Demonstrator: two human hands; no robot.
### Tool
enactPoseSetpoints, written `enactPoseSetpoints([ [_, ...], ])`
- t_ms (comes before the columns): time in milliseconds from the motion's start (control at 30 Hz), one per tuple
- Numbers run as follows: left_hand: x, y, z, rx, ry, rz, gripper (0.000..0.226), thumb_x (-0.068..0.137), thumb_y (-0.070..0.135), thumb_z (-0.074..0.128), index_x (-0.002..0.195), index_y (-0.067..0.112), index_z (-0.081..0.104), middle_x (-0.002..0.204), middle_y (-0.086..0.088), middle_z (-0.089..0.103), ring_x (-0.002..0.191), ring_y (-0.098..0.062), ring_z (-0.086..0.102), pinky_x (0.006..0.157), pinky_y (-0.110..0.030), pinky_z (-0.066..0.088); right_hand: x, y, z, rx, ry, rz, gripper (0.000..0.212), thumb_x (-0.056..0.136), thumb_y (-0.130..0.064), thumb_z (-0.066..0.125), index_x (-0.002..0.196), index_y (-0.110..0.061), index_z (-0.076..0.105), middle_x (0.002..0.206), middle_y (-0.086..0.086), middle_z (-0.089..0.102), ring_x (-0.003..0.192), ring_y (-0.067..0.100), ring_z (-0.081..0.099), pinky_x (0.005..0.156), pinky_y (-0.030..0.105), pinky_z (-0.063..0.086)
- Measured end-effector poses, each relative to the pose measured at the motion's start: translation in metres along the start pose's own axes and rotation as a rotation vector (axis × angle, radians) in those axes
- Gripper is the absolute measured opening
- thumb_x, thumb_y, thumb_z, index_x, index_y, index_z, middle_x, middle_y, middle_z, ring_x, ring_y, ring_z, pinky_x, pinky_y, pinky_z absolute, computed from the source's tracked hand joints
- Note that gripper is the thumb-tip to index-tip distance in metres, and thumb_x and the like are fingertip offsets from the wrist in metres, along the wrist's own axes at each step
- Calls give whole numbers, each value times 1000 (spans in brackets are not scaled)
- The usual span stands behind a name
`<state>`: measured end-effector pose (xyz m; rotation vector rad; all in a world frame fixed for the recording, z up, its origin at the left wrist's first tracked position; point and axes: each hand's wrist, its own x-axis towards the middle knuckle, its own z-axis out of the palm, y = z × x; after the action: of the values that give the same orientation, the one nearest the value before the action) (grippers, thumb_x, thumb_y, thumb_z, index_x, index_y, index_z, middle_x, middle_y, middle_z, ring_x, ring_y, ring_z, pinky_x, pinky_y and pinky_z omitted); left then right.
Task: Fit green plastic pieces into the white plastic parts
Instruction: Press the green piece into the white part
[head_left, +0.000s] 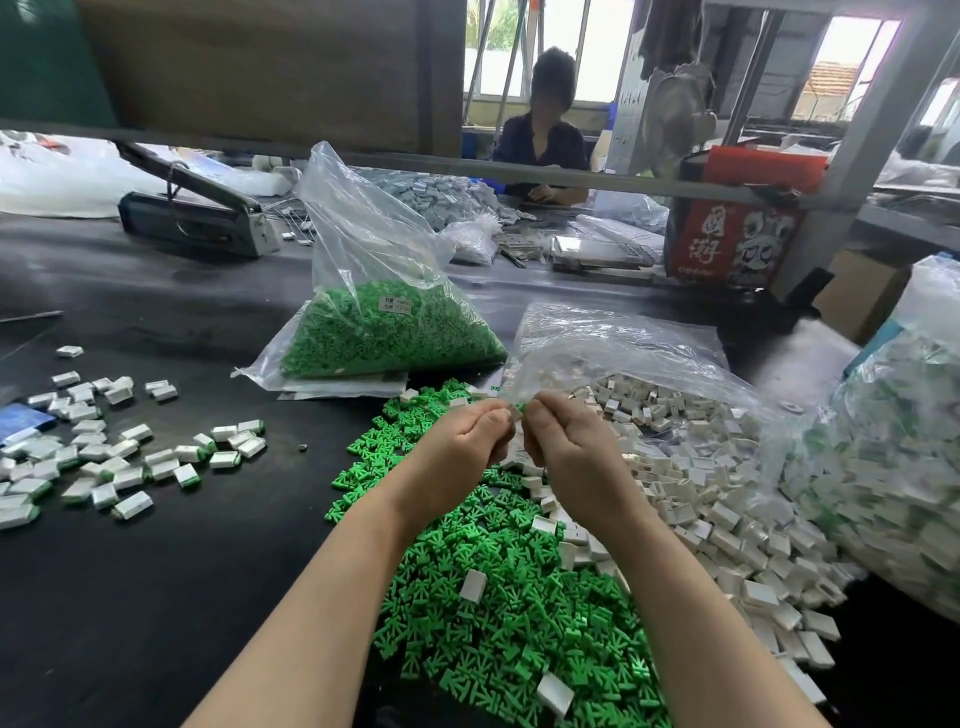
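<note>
My left hand (465, 441) and my right hand (563, 441) meet above the table, fingers curled, pinching a small white plastic part (517, 413) between them. Whether a green piece is in it is hidden by the fingers. Below the hands lies a heap of loose green plastic pieces (498, 613) with a few white parts on top. To the right spreads a pile of white plastic parts (717, 483) spilling from a clear bag. Assembled white parts with green ends (130, 457) lie scattered at the left.
A clear bag of green pieces (379, 332) stands behind the heap. A large bag of assembled parts (893, 457) sits at the right edge. A heat sealer (192, 213) and a red box (737, 228) are further back. Another person (545, 130) sits across the table.
</note>
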<state>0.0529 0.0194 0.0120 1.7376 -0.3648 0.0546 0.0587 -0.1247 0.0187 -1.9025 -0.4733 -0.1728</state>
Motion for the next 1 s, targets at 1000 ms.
enactPoseSetpoints([
  [1000,-3,8,-8,-55,-163,-49,22,98,26,42,86,13,55,69,9,47,64,-4,45,71,-25,42,-1,6,-6,268,-149,73,39,104,-9,39,65,-16,40,52,-14,38,52,5,34,52,18,32],
])
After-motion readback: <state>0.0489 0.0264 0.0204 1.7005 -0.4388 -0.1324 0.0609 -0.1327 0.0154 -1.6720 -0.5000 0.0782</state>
